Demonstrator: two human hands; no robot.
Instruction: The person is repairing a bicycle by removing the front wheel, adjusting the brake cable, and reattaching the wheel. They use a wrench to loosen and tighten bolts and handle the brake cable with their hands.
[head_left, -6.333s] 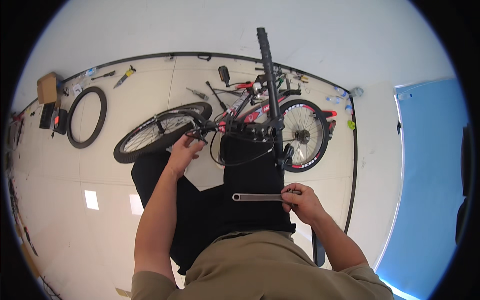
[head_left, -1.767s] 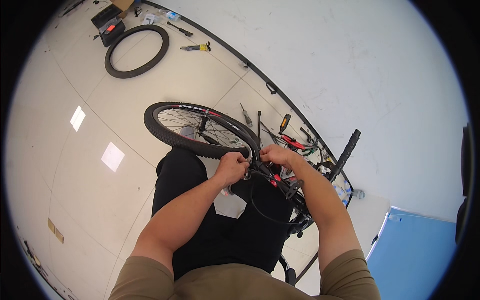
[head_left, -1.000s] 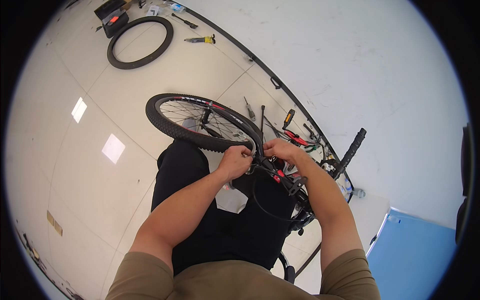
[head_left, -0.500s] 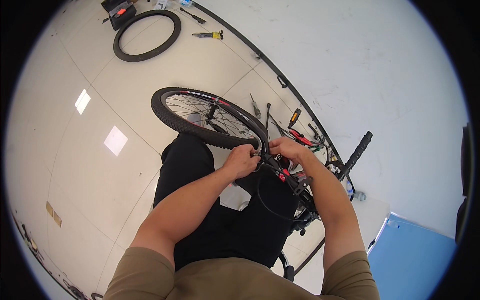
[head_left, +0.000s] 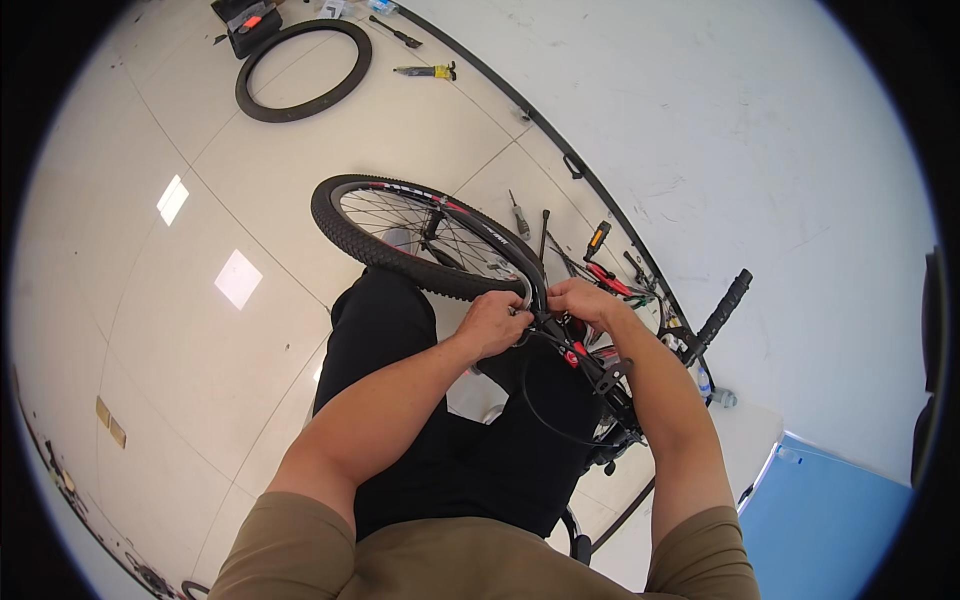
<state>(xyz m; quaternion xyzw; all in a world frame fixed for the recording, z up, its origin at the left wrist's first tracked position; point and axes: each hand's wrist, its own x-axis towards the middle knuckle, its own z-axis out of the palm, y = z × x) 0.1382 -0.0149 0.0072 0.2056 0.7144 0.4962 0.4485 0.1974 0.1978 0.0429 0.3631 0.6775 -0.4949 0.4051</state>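
Note:
A bicycle's front wheel [head_left: 345,228], with a black knobbly tyre and thin spokes, leans beside my left knee. Both hands work where the wheel meets the black front fork [head_left: 543,303]. My left hand [head_left: 494,325] is on the near-left side of the fork, fingers closed in a pinch on a small part beside the rim. Opposite it, my right hand [head_left: 582,301] has its fingers bent and pressed together against the fork's right side. The fingers hide what each hand grips. A thin black cable [head_left: 527,395] loops below the hands toward the handlebar [head_left: 725,305].
On the tiled floor lie a screwdriver [head_left: 519,216], an orange-and-black pedal [head_left: 597,239] and red-and-black parts near the wall. Farther off are a loose tyre [head_left: 244,88], a yellow-and-black tool [head_left: 432,72] and a dark case [head_left: 247,30]. A blue panel [head_left: 830,520] stands at the lower right.
The whole view has shifted slightly, so everything sits a little farther right. Both hands stay at the fork, their fingers hardly changed.

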